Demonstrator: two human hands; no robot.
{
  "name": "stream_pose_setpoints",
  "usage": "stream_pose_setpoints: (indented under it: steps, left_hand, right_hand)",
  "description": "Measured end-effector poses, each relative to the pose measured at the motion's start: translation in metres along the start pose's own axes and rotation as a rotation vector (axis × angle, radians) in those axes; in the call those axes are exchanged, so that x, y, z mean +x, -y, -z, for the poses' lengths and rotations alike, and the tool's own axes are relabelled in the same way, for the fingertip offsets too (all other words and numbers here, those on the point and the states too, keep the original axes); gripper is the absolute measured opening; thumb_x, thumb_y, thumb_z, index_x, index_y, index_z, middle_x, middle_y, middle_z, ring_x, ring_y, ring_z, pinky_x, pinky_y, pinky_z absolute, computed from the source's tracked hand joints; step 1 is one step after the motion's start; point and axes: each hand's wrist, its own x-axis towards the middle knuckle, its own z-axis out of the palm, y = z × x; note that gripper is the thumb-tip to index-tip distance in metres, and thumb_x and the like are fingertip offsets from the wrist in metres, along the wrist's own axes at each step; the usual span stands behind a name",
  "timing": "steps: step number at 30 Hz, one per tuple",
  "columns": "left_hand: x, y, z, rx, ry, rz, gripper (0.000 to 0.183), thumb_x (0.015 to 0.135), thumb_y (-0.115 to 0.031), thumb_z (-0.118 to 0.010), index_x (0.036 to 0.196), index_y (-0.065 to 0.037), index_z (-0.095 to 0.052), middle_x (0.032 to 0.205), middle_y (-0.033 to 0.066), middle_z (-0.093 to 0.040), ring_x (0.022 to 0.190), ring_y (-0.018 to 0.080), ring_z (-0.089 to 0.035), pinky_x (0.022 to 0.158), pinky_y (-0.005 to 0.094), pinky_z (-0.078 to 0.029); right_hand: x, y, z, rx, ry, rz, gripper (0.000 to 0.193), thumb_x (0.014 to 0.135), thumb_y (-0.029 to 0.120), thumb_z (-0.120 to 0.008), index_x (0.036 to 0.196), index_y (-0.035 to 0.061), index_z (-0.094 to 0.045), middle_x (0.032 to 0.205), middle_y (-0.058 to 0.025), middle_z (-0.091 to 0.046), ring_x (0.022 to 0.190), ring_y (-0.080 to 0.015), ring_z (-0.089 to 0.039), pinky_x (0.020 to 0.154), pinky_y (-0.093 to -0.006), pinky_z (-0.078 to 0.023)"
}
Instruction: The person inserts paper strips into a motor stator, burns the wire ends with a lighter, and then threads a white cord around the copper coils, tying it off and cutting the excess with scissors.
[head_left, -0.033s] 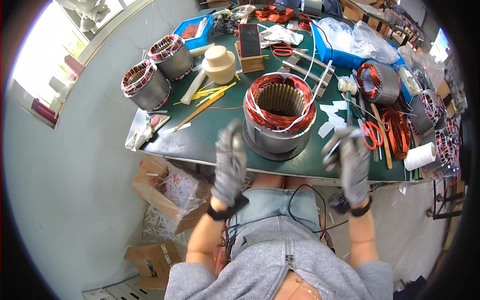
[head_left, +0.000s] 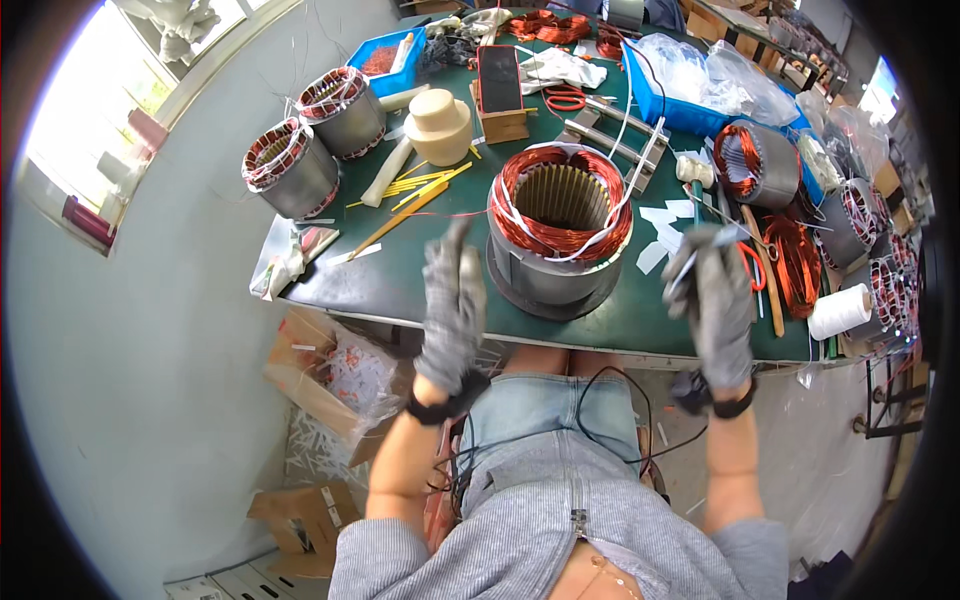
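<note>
A motor stator (head_left: 560, 225) with orange-red copper windings and white lacing stands upright on a dark round base at the table's near middle. My left hand (head_left: 452, 305), in a grey glove, hangs left of it over the table's front edge, fingers stretched out, holding nothing. To the stator's right, my gloved right hand (head_left: 718, 305) is closed round a thin pale rod (head_left: 683, 270). Its exact kind is not clear, as the fingers cover most of it. Neither hand touches the stator. White paper pieces (head_left: 655, 255) and red-handled scissors (head_left: 752, 266) lie beside my right hand.
Two wound stators (head_left: 290, 170) stand at the left; a cream plastic former (head_left: 438, 128) and yellow strips (head_left: 415, 190) lie nearer the middle. Blue bin (head_left: 660, 100) with clear bags is at the back. White thread spool (head_left: 840, 312) and copper coils (head_left: 795, 270) lie right.
My right hand has shifted a little up and to the right, with the thin rod still in it. My left hand has moved slightly up and left. The stator has not moved.
</note>
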Motion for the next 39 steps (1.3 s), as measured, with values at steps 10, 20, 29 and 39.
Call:
stream_pose_setpoints:
  steps: [10, 20, 29, 39]
  left_hand:
    - [0.124, -0.035, -0.005, -0.675, 0.351, 0.203, 0.018, 0.092, -0.016, -0.044, 0.097, -0.004, -0.057, 0.075, -0.0011, -0.054, 0.06, 0.0027, -0.046, 0.054, 0.0157, -0.039]
    - [0.196, -0.067, 0.035, -0.651, 0.135, 0.003, 0.02, 0.093, -0.019, -0.043, 0.097, -0.004, -0.056, 0.07, -0.0022, -0.054, 0.058, 0.0024, -0.045, 0.052, 0.0159, -0.037]
    - [0.223, -0.081, 0.05, -0.55, 0.136, -0.066, 0.017, 0.093, -0.013, -0.04, 0.096, -0.003, -0.054, 0.065, -0.0012, -0.053, 0.051, 0.0029, -0.043, 0.046, 0.0167, -0.036]
    - [0.227, -0.079, 0.047, -0.585, 0.19, -0.079, 0.019, 0.093, -0.012, -0.039, 0.098, -0.001, -0.054, 0.067, 0.0005, -0.054, 0.053, 0.0032, -0.044, 0.047, 0.0167, -0.038]
  right_hand:
    - [0.106, 0.046, -0.014, -0.037, 0.391, 0.161, 0.026, 0.091, 0.029, -0.046, 0.103, 0.0065, -0.051, 0.081, -0.0006, -0.054, 0.068, -0.0074, -0.059, 0.058, -0.0196, -0.049]
    - [0.15, 0.114, -0.056, 0.017, 0.57, 0.35, 0.024, 0.09, 0.018, -0.05, 0.104, -0.0003, -0.056, 0.085, -0.007, -0.062, 0.074, -0.0115, -0.062, 0.067, -0.023, -0.053]
    - [0.142, 0.177, -0.076, -0.18, 0.509, 0.591, 0.029, 0.092, 0.026, -0.045, 0.105, 0.0017, -0.053, 0.084, -0.009, -0.063, 0.068, -0.0143, -0.064, 0.06, -0.0223, -0.054]
    - [0.147, 0.188, -0.08, -0.174, 0.476, 0.629, 0.031, 0.091, 0.025, -0.046, 0.106, -0.0014, -0.05, 0.086, -0.0146, -0.061, 0.075, -0.0216, -0.065, 0.063, -0.0292, -0.056]
